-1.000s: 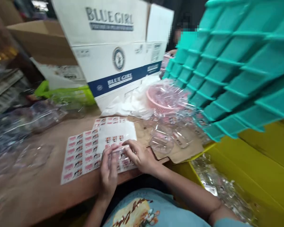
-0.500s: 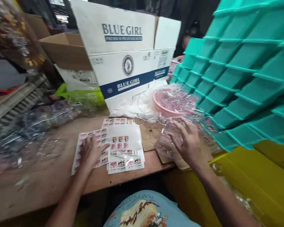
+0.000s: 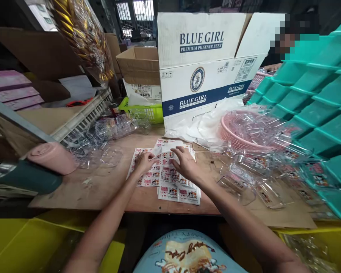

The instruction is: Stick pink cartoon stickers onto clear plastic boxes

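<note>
Sheets of cat-and-pink-lettering stickers lie in a loose stack on the brown tabletop in front of me. The top sheet is partly bare white at its far end. My left hand is closed at the left edge of this sheet, thumb and forefinger together on it. My right hand hovers over or touches the sheet's right side, fingers apart and bent; no loose sticker can be made out in it. Clear plastic boxes, several bearing cat stickers, lie to the right of my right hand.
A pink basket of clear plastic pieces stands behind the boxes. Teal bins are stacked at right. A white Blue Girl carton stands at the back. More clear containers and a pink cup sit at left. Another person is behind the bins.
My right hand has moved left from the clear boxes to the sticker sheets. My left hand has closed at the top sheet's edge. The view has turned left.
</note>
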Tool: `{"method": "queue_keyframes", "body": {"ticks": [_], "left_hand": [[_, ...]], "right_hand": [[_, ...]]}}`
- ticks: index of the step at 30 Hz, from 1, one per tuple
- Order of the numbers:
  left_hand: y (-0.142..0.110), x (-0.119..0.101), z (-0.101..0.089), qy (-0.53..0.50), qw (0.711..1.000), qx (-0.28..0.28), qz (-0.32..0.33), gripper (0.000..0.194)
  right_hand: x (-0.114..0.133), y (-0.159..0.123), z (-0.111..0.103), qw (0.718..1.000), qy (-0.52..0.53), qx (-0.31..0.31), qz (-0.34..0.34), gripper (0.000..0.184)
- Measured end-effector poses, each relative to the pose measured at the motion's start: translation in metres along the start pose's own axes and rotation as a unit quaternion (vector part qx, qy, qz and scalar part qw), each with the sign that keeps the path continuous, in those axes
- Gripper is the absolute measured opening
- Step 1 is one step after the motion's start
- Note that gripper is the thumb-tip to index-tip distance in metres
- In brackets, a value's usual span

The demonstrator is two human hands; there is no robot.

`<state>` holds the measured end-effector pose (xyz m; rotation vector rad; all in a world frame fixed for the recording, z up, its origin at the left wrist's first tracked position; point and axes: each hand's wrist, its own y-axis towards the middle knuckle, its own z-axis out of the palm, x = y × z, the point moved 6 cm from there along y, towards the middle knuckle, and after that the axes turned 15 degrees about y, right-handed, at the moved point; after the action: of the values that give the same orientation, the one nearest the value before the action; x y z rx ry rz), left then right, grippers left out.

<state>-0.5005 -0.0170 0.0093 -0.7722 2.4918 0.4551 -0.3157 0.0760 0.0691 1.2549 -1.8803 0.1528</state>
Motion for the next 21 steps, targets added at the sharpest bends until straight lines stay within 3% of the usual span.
{"method": "queue_keyframes", "body": {"ticks": [3,5,8,10,12,13,15,16,18,20,21], "left_hand": [[-0.008,-0.012,-0.009,-0.066,0.997,0.012,0.045,0.01],[-0.018,-0.017,-0.017,-0.118,0.991,0.01,0.059,0.01],[-0.034,-0.014,-0.027,-0.209,0.977,-0.034,0.023,0.025],[-0.045,-0.011,-0.023,-0.334,0.94,-0.051,-0.037,0.043],[-0.054,-0.013,-0.012,-0.463,0.88,-0.04,-0.096,0.052],[-0.058,-0.016,-0.007,-0.508,0.853,-0.037,-0.116,0.048],[-0.064,-0.025,-0.007,-0.541,0.83,-0.037,-0.13,0.036],[-0.066,-0.031,-0.01,-0.545,0.829,-0.02,-0.126,0.033],[-0.07,-0.046,-0.014,-0.532,0.837,0.073,-0.102,0.031],[-0.075,-0.058,-0.019,-0.506,0.84,0.182,-0.074,0.03],[-0.076,-0.061,-0.022,-0.495,0.84,0.21,-0.066,0.028]], "right_hand": [[-0.005,0.025,0.005,1.0,0.022,-0.005,0.002,0.059],[-0.009,0.041,0.002,0.996,0.089,0.009,0.016,0.065],[-0.016,0.054,0.0,0.981,0.188,0.026,0.041,0.039],[-0.018,0.052,0.003,0.976,0.21,0.001,0.054,0.029],[-0.018,0.044,0.011,0.971,0.229,-0.011,0.064,0.031],[-0.016,0.039,0.015,0.968,0.241,-0.003,0.069,0.034],[-0.015,0.03,0.018,0.954,0.283,0.02,0.096,0.049],[-0.014,0.027,0.017,0.941,0.315,0.03,0.119,0.059],[-0.012,0.024,0.01,0.901,0.401,0.062,0.157,0.071],[-0.001,0.025,0.003,0.856,0.476,0.129,0.153,0.068],[0.005,0.026,0.0,0.84,0.496,0.17,0.142,0.059]]}}
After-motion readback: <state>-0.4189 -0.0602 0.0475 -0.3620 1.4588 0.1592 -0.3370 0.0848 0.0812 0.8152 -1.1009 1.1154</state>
